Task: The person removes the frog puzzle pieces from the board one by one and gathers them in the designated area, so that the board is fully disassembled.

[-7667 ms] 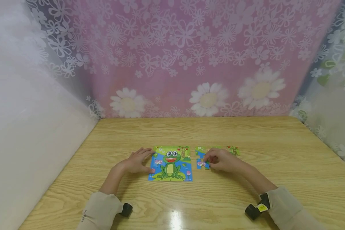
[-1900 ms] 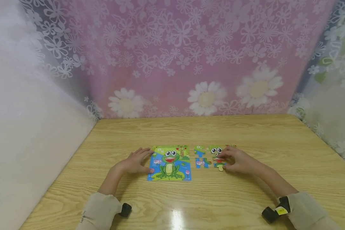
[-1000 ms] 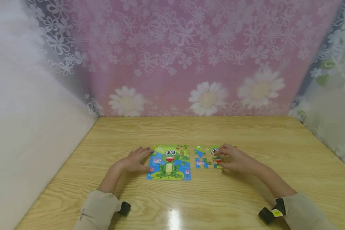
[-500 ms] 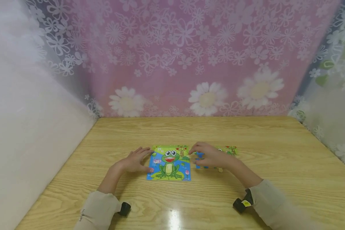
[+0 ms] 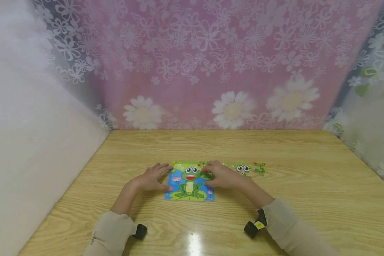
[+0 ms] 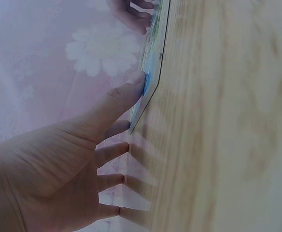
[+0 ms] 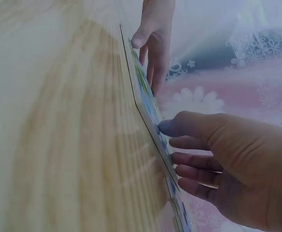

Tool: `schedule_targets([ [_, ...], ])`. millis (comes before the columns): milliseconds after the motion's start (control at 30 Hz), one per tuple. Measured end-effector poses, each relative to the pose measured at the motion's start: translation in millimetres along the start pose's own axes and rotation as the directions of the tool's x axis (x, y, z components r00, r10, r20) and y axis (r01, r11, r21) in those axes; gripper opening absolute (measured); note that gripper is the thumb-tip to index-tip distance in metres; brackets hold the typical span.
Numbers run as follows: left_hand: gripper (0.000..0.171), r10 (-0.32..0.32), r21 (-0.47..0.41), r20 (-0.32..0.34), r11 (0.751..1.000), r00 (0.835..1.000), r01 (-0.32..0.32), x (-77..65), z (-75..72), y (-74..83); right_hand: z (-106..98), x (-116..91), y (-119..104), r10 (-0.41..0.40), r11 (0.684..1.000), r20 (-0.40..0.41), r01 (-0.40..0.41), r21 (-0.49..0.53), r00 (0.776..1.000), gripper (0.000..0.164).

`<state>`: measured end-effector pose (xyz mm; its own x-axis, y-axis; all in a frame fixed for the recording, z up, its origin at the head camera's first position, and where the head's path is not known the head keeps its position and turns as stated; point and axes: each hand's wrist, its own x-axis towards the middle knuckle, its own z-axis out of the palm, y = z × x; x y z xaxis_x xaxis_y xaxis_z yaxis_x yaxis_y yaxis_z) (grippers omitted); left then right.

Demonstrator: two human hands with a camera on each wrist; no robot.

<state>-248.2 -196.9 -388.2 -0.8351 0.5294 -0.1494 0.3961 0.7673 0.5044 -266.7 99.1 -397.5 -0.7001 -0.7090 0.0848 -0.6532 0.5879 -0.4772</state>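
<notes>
The square frog puzzle board (image 5: 189,195) lies flat on the table. My left hand (image 5: 148,179) rests at its left edge, fingers spread; in the left wrist view the thumb (image 6: 131,84) touches the board near a corner. Over the board's right side is my right hand (image 5: 222,175). In the right wrist view its thumb (image 7: 179,124) and fingertips touch the board, with no loose piece visible between them. Beyond that hand lie loose puzzle pieces: one with the frog's eyes (image 5: 242,169) and one with a tree (image 5: 260,169). My right hand and forearm hide others.
Everything lies on a wood-grain table (image 5: 192,220). A pink flowered curtain (image 5: 192,71) hangs along its far edge, and a pale sheet (image 5: 35,124) stands on the left. Black wrist cameras (image 5: 140,232) are strapped at both sleeves.
My right hand has moved left, from the loose pieces onto the right side of the frog board. The tree piece has come into view. My left hand stays at the board's left edge.
</notes>
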Motion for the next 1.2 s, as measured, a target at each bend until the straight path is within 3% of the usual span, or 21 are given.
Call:
schedule_targets([
  [433,0.081,-0.018,0.015,-0.001,1.0,1.0,0.018,2.9,-0.4,-0.2,0,0,-4,0.059,0.995,0.001,-0.058,0.086,0.998,0.037],
  [967,0.082,-0.015,0.016,0.003,1.0,1.0,0.015,3.0,0.4,-2.6,-1,1,1,-0.008,1.0,0.002,0.008,0.03,1.0,0.039],
  [1200,0.081,-0.017,0.013,0.004,1.0,1.0,0.017,1.6,1.0,-0.1,-7,-1,6,0.024,0.998,-0.017,-0.023,0.059,1.0,0.038],
])
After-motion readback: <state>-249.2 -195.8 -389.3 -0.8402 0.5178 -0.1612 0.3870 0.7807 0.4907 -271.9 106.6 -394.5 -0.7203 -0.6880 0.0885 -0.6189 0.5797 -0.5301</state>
